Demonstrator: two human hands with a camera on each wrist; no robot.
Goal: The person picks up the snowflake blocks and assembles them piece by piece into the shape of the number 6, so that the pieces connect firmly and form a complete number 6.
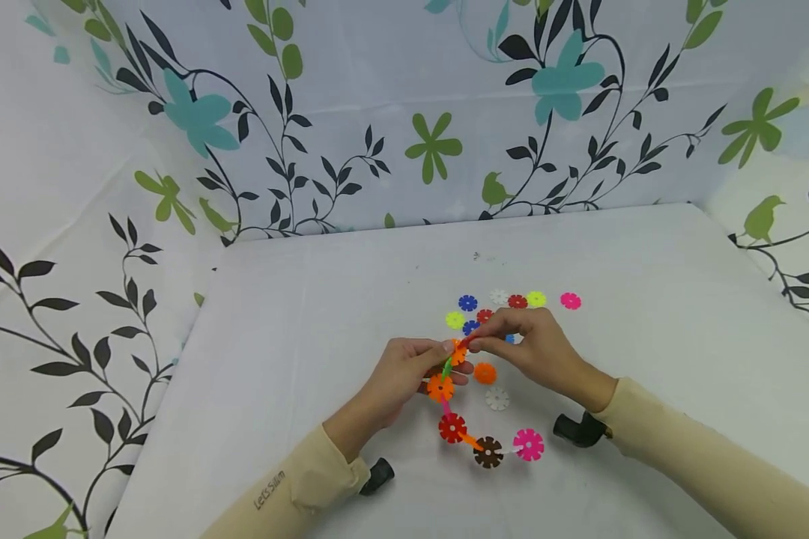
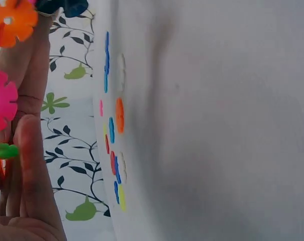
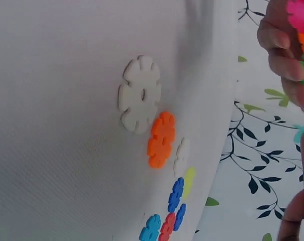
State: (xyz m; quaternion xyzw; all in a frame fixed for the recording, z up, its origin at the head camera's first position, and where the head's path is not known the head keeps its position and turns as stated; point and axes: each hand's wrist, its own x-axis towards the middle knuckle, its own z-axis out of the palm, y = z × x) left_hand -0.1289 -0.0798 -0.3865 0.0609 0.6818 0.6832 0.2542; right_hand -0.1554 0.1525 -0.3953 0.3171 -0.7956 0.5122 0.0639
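Observation:
My left hand [image 1: 401, 374] pinches the upper end of a chain of flower-shaped plastic discs between thumb and fingers. The chain hangs down in a curve through an orange disc [image 1: 440, 388], a red disc [image 1: 452, 427], a brown disc [image 1: 488, 452] and a pink disc [image 1: 529, 444], with edge-on discs slotted between them. At the chain's upper end, my right hand [image 1: 529, 348] pinches a red disc [image 1: 469, 339] against the orange top disc [image 1: 458, 352]. In the left wrist view a green disc [image 2: 7, 150] sticks out beside the fingers.
Loose notched discs lie on the white table [image 1: 310, 337] beyond and under the hands, among them an orange disc [image 1: 485, 373], a white disc [image 1: 497, 398] and a pink disc [image 1: 570, 301]. A leaf-patterned cloth [image 1: 350, 112] hangs behind the table.

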